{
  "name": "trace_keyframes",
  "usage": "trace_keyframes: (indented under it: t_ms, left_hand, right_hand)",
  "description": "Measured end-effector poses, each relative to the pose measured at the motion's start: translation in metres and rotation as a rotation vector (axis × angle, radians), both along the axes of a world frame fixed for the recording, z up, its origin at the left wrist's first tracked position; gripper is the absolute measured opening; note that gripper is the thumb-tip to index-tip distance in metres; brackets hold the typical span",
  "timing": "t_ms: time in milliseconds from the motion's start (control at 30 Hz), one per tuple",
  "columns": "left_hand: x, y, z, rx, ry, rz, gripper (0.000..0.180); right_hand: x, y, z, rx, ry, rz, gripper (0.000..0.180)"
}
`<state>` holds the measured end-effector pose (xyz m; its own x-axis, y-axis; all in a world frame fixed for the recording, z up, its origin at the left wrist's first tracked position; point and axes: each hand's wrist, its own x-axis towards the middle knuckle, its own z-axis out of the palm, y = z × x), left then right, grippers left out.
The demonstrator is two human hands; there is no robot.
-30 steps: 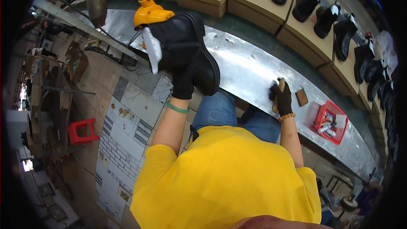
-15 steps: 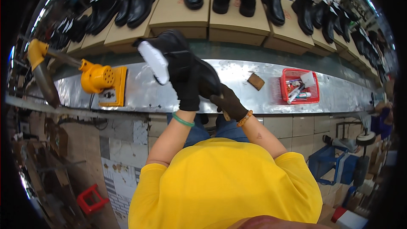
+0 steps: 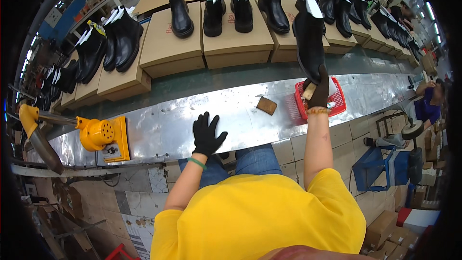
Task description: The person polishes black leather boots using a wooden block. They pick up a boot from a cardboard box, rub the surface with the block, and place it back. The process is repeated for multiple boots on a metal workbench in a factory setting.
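My right hand (image 3: 317, 91), in a black glove, grips the heel of a black ankle boot (image 3: 309, 38) and holds it up over the red basket (image 3: 337, 103) and the row of boxes. A small tan block is also pinched in that hand. My left hand (image 3: 207, 136), gloved in black, rests flat with fingers spread on the shiny metal workbench (image 3: 163, 130), holding nothing. A brown block (image 3: 266, 105) lies on the bench between my two hands.
Cardboard boxes (image 3: 233, 43) topped with black boots (image 3: 180, 11) run along a green belt behind the bench. A yellow blower (image 3: 100, 135) with a pipe sits at the bench's left. Another person (image 3: 429, 102) sits at the right. Blue stool (image 3: 375, 168) below right.
The boot passed from my left hand to my right, which lifted it up and to the right. My left hand let go and dropped flat onto the bench.
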<state>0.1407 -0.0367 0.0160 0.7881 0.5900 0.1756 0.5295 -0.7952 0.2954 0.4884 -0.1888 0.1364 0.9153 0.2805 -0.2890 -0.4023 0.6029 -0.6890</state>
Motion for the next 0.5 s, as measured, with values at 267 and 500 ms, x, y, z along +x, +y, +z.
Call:
trace_keyframes:
  t_ms: [267, 500]
  left_hand:
    - [-0.009, -0.003, 0.008, 0.089, 0.016, 0.024, 0.061]
    - [0.004, 0.002, 0.013, 0.06, -0.026, -0.05, 0.06]
  right_hand:
    - [0.12, 0.078, -0.005, -0.221, -0.392, 0.026, 0.026]
    - [0.301, 0.071, -0.079, -0.883, -0.286, -0.085, 0.06]
